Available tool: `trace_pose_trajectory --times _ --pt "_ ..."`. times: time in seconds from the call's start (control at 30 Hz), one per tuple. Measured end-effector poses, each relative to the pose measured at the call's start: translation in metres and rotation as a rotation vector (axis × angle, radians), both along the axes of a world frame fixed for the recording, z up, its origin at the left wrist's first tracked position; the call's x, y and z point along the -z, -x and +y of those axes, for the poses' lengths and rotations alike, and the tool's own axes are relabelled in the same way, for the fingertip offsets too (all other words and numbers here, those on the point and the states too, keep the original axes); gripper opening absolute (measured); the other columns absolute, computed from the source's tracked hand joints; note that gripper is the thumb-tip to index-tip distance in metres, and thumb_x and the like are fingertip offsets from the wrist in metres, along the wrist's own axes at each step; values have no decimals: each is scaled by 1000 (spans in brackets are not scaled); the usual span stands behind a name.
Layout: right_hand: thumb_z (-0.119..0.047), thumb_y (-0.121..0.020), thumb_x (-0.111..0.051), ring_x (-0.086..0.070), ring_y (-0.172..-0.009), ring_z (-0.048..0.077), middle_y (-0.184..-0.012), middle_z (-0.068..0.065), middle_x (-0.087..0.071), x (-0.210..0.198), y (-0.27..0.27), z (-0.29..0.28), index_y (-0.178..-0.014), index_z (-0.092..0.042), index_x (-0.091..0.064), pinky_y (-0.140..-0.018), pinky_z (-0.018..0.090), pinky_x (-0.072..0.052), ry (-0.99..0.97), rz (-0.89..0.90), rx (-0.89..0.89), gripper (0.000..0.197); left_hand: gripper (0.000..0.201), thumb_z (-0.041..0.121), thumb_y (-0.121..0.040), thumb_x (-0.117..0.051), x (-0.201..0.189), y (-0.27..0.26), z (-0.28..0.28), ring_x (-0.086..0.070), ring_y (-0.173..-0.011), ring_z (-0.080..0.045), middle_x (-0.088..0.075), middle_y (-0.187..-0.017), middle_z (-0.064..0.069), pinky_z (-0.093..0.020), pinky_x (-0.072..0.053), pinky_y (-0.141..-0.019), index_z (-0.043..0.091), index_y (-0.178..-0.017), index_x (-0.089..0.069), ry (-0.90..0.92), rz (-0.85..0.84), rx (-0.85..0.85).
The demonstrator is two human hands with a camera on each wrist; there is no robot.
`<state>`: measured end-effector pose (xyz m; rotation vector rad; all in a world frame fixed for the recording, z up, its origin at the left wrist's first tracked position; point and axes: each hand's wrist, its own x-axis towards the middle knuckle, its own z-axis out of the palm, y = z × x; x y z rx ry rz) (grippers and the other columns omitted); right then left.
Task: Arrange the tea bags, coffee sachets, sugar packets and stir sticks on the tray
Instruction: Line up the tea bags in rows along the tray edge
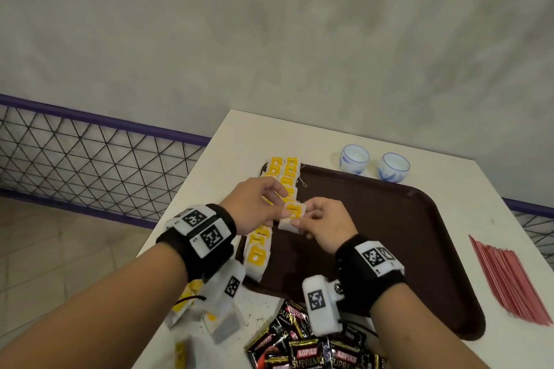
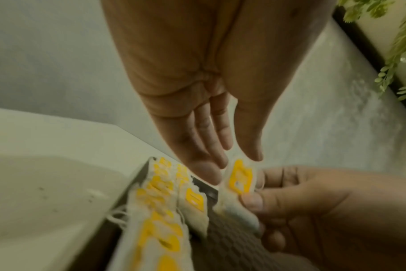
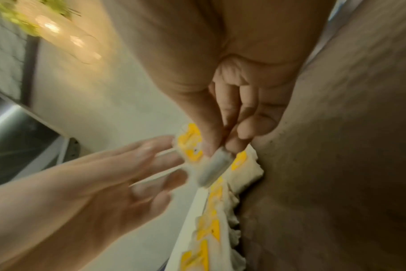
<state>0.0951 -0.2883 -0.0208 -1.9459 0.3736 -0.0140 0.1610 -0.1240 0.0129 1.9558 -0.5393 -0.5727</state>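
My right hand (image 1: 322, 223): fingers (image 3: 211, 128) and thumb pinch one tea bag (image 1: 292, 214), held just above the tray's left part.
My left hand (image 1: 254, 204): fingers (image 2: 204, 146) straight and relaxed; the tips touch the held tea bag's upper edge, gripping nothing.
Tea bags on tray (image 1: 283, 174): two rows, yellow tags up, along the left edge of the brown tray (image 1: 404, 234), overlapping one another.
Loose tea bags (image 1: 215, 320): on the white tabletop (image 1: 449, 183), near my left wrist, off the tray.
Coffee sachets (image 1: 302, 350): black pile on the tabletop, at the tray's near edge.
Stir sticks (image 1: 509, 281): red bundle on the tabletop, right of the tray.
Cups (image 1: 373, 162): two, white and blue, beyond the tray's far edge.
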Motion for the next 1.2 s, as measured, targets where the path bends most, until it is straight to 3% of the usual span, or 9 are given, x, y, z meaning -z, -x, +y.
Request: trace_pose_trajectory --times 0.17,0.3,0.43,0.63,0.77,0.87,0.93,1.03,1.2 --pt "0 -75 -77 -60 -55 17 -63 7 -64 20 -21 2 -69 -15 -55 -54 26 -48 97 116 68 28 27 28 -76 -76 1 3 70 -64 -79 -8 -65 -93 10 -25 -52 -72 25 -99 -62 -242 -180 -93" --pt "-4 -68 -83 -67 -66 23 -70 7 -67 27 -36 7 -69 -16 -55 -67 37 -58 164 158 148 31 35 36 -68 -81 14 23 127 -62 -82 -6 -63 -96 11 -26 -53 -79 30 -97 -60 -472 -125 -58" --pt "-13 -64 -86 -69 -84 28 -86 8 -70 27 -38 10 -75 -19 -55 -78 45 -58 242 180 202 33 55 50 -63 -80 28 52 146 -58 -86 -5 -58 -99 14 -19 -49 -77 32 -108 -56 -644 -75 49" --pt "-26 -77 -77 -61 -87 21 -87 0 -60 -21 -9 24 -103 -16 -55 -76 33 -50 466 121 87 35 31 29 -66 -78 44 65 141 -53 -79 -10 -59 -86 12 -20 -45 -71 34 -85 -53 -624 -165 17" --pt "-45 -78 -72 -63 -82 17 -86 0 -66 -59 36 72 -87 -16 -65 -73 32 -53 658 266 -429 31 26 15 -69 -72 44 67 143 -48 -63 -1 -54 -68 16 -13 -36 -56 32 -77 -54 -566 -180 -9" --pt "-56 -80 -64 -53 -61 21 -66 4 -54 -52 59 115 -64 -11 -52 -52 32 -43 830 404 -697 49 31 6 -68 -68 42 69 148 -49 -58 1 -59 -66 12 -11 -37 -54 34 -70 -54 -497 -183 -47" --pt "-56 -83 -62 -42 -56 17 -62 -1 -39 -37 62 132 -60 -15 -37 -53 29 -36 897 448 -716 53 33 0 -69 -67 39 73 151 -50 -56 0 -61 -66 10 -9 -39 -52 31 -74 -57 -446 -146 -64" --pt "-42 -84 -66 -57 -81 26 -78 3 -48 -19 58 143 -77 -9 -51 -65 30 -42 897 456 -667 37 32 -5 -68 -70 37 78 158 -51 -53 1 -63 -68 6 -9 -42 -50 23 -79 -61 -367 -102 -108" --pt "-22 -83 -64 -51 -70 25 -76 4 -49 -8 59 137 -64 -15 -42 -52 26 -39 800 397 -590 29 26 3 -65 -78 39 84 173 -61 -63 -9 -67 -81 2 -16 -49 -57 22 -75 -64 -364 -91 -194"
